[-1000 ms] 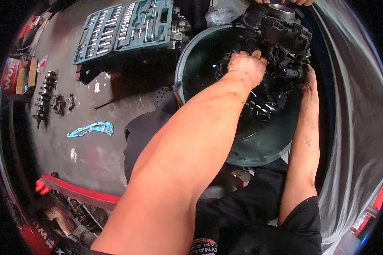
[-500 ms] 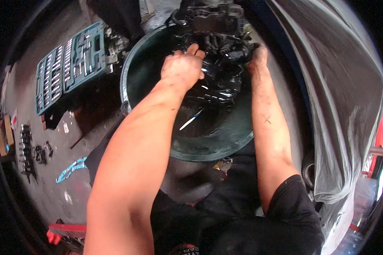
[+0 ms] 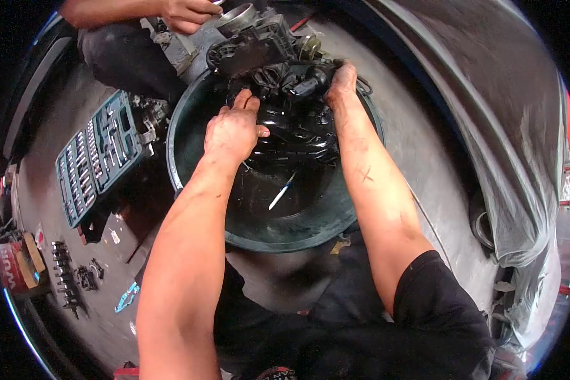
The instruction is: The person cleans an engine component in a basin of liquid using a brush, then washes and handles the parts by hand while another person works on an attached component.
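A bulky, oily black engine part (image 3: 291, 123) rests in a round dark green tub (image 3: 269, 243), its upper end standing above the far rim. My left hand (image 3: 233, 130) grips its left side, fingers bent over the dark edge and fingertips partly lost against it. On the far right side my right hand (image 3: 343, 82) holds the same part beside a black rounded housing (image 3: 310, 83); most of those fingers are hidden. A thin white-handled tool (image 3: 281, 193) lies in the tub below the part.
A green socket set case (image 3: 101, 152) lies open at left. Below it are a crankshaft (image 3: 64, 278) and a blue rag (image 3: 127, 297) on the floor. Another person's hand (image 3: 187, 14) is near a metal cylinder (image 3: 235, 19) at the top. Plastic sheeting (image 3: 481, 158) hangs at right.
The view has shifted, bringing the other person's arm and hand into sight at the top. Both my hands keep their places on the engine part, which appears further left and slightly turned.
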{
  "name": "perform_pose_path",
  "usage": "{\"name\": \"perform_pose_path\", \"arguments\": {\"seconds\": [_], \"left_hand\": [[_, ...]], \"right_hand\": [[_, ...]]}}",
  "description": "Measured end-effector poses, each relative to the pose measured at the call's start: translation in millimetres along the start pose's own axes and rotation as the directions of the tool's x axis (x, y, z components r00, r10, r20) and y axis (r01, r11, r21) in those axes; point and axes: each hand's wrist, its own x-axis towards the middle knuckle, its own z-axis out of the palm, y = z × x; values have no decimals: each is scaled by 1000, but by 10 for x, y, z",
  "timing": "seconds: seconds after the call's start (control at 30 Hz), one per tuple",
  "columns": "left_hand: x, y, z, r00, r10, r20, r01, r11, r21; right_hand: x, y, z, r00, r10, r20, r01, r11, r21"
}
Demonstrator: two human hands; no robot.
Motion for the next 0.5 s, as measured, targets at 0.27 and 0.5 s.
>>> {"name": "perform_pose_path", "arguments": {"seconds": [0.27, 0.5], "left_hand": [[6, -47, 16, 1000, 2, -11, -2, 1000, 9], [32, -34, 26, 1000, 18, -7, -18, 1000, -10]], "right_hand": [[55, 34, 18, 1000, 17, 26, -15, 996, -90], [305, 105, -111, 998, 0, 58, 10, 986, -166]]}}
